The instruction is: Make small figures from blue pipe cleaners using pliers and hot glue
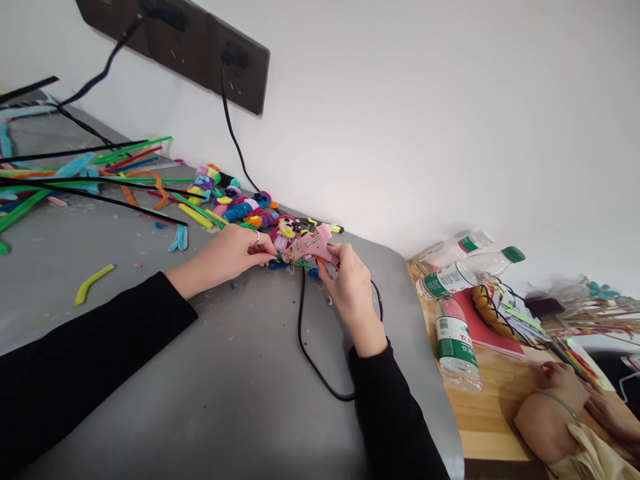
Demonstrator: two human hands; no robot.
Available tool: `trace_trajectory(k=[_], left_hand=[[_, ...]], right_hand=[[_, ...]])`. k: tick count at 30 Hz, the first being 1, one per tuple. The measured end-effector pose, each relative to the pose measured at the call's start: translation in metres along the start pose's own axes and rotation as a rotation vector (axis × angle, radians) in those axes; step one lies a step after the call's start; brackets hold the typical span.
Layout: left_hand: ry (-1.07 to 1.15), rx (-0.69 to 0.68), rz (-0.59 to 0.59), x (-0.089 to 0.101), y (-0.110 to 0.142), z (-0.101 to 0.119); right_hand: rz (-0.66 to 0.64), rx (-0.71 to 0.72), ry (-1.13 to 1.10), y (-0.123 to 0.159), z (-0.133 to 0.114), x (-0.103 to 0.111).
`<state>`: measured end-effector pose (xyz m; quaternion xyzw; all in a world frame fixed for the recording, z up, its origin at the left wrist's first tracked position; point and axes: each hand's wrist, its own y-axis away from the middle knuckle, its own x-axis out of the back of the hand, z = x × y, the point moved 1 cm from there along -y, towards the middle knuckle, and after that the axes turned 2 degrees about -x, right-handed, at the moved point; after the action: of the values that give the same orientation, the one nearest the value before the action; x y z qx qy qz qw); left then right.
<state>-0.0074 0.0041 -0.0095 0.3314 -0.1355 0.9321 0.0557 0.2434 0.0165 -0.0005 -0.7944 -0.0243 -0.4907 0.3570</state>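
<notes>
My right hand (350,283) is wrapped around the handle of a pink hot glue gun (306,245), its tip pointing left. My left hand (237,253), with a ring on one finger, is closed in a pinch right by that tip. Between its fingertips is the end of a thin green pipe cleaner (303,265), partly hidden by the gun. Dark blue fuzzy bits (278,265) lie just under the fingertips. Behind both hands sits a row of colourful pipe-cleaner figures (245,208), along with black-and-yellow pliers (325,227).
Loose pipe cleaners (75,173) spread over the grey table cover (225,400) at left. A black cord (313,363) loops beside my right forearm. Plastic bottles (456,343) and a red folder (493,337) rest on the wooden table; another person's arm (545,420) is at right.
</notes>
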Motion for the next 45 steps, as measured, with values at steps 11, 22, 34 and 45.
trace_trajectory(k=[11, 22, 34, 45], left_hand=[[0.011, -0.019, 0.010, 0.000, -0.001, 0.000], [0.042, -0.032, -0.007, 0.000, -0.001, 0.003], [0.041, -0.038, -0.015, -0.001, -0.001, 0.001], [0.050, -0.031, -0.021, 0.000, 0.000, 0.000]], right_hand=[[-0.023, -0.006, -0.012, 0.001, 0.001, 0.005], [-0.032, -0.023, -0.046, 0.001, 0.004, 0.009], [-0.046, -0.018, -0.056, -0.001, 0.005, 0.015], [-0.075, -0.032, -0.071, -0.001, 0.011, 0.019]])
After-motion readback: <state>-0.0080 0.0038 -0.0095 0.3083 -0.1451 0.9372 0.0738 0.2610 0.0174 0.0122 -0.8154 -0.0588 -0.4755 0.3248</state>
